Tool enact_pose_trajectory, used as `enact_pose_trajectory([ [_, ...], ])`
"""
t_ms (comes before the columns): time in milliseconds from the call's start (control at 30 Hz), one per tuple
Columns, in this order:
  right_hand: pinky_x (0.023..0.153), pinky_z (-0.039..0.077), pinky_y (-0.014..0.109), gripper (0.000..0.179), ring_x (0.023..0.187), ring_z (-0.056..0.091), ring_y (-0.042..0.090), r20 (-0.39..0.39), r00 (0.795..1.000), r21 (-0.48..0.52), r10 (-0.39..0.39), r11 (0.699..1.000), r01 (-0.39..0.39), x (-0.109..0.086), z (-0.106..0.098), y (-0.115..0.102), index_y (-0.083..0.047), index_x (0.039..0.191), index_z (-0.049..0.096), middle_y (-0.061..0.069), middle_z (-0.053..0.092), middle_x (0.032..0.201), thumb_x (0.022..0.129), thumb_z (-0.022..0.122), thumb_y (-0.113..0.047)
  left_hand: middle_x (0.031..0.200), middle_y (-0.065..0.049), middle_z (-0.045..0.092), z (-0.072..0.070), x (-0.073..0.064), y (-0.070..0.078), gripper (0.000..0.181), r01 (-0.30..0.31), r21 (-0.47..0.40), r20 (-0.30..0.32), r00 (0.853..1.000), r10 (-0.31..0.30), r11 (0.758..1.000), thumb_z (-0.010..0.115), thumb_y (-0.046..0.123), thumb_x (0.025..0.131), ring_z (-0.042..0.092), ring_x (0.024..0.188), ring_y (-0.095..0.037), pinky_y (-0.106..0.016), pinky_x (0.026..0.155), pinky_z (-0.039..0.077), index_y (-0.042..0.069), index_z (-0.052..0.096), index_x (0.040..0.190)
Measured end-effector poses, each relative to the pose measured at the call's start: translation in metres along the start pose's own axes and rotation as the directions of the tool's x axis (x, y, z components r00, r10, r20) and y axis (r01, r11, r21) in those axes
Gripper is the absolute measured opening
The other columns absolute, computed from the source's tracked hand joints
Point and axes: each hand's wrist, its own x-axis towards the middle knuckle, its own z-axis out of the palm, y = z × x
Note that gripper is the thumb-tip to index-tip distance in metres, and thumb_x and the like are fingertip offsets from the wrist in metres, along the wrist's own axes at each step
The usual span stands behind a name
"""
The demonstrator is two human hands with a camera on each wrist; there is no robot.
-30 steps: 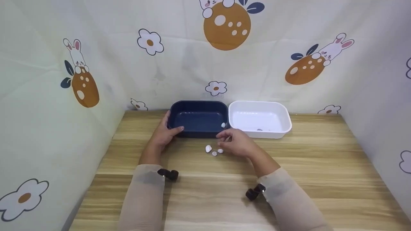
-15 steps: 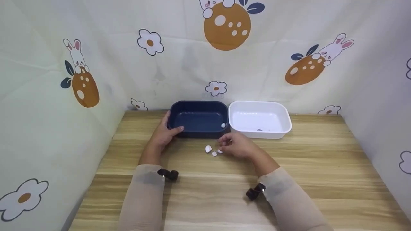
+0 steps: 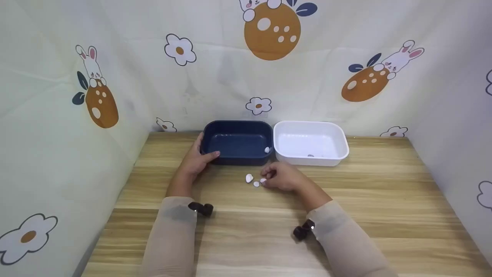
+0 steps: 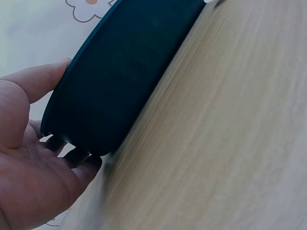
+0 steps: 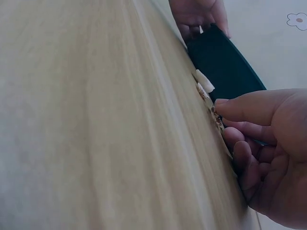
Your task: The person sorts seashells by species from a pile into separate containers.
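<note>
My left hand [image 3: 195,159] holds a dark blue rectangular tub [image 3: 238,161] at its left end, thumb over the front rim and fingers round the side. Just in front of the tub, the thumb and forefinger of my right hand [image 3: 283,177] pinch a small speckled shell [image 5: 217,118] low at the tabletop. Beside it lie a larger white shell [image 3: 249,178] and a small round pale one, the flat shell [image 3: 256,184]. Another white shell [image 3: 267,150] sits inside the blue tub at its right end.
A white rectangular tub [image 3: 310,161] stands right against the blue one, with a small greyish piece [image 3: 311,156] on its floor. Behind both hangs a patterned cloth [image 3: 219,84] at the back edge of the wooden table [image 3: 246,238].
My right hand has come down and slightly toward me from the blue tub's front rim to the shell at the right of the little group. The left hand stays put.
</note>
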Motion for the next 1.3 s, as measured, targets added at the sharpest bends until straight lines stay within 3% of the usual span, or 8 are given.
enact_pose_trajectory([
  [200,0.084,0.056,0.025,0.022,0.089,0.063,0.007,-0.009,1.0,-0.017,-0.006,1.0,0.005,0.001,0.003,0.002,-0.007,0.105,0.081,0.001,0.076,0.099,0.084,0.087,-0.013,0.182,-0.007,0.012,0.0,-0.001,0.001,0.107,0.002,0.004,0.005,1.0,-0.003,1.0,0.082,0.017,0.094,0.006,0.17,-0.027,-0.045,0.14,0.004,0.021,0.012,0.174],
  [467,0.077,0.051,0.024,0.013,0.081,0.059,0.006,-0.023,0.999,-0.048,-0.023,0.999,0.022,0.001,0.005,0.0,-0.011,0.096,0.081,-0.005,0.072,0.087,0.085,0.086,-0.014,0.183,-0.005,0.008,-0.001,-0.002,0.003,0.107,0.029,0.022,0.01,1.0,-0.029,0.999,0.082,0.02,0.095,0.003,0.17,-0.026,-0.047,0.14,0.002,0.024,0.009,0.174],
  [600,0.078,0.052,0.025,0.013,0.083,0.06,0.007,-0.022,0.999,-0.049,-0.027,0.998,0.026,-0.002,0.003,-0.004,-0.011,0.099,0.082,-0.003,0.075,0.092,0.087,0.085,-0.015,0.183,-0.005,0.008,-0.001,-0.001,0.002,0.108,0.031,0.01,0.012,0.999,-0.031,0.999,0.082,0.019,0.095,0.001,0.17,-0.026,-0.047,0.14,0.002,0.024,0.009,0.174],
  [1033,0.074,0.053,0.026,0.017,0.083,0.062,0.012,-0.054,0.997,0.01,0.046,0.999,-0.045,-0.009,-0.011,-0.021,-0.014,0.106,0.081,-0.003,0.072,0.089,0.089,0.08,-0.013,0.183,-0.007,0.008,-0.001,-0.001,0.0,0.108,0.022,0.029,0.001,1.0,-0.022,0.999,0.083,0.021,0.094,0.001,0.17,-0.027,-0.048,0.139,0.002,0.024,0.011,0.174],
  [1300,0.077,0.051,0.029,0.017,0.085,0.062,0.016,-0.117,0.992,0.036,0.053,0.998,-0.049,-0.019,-0.037,-0.033,-0.012,0.108,0.081,0.001,0.072,0.094,0.092,0.075,-0.013,0.183,-0.007,0.01,-0.001,-0.001,-0.001,0.108,0.016,0.023,-0.004,1.0,-0.016,1.0,0.084,0.022,0.093,0.003,0.17,-0.028,-0.048,0.14,0.002,0.023,0.013,0.174],
])
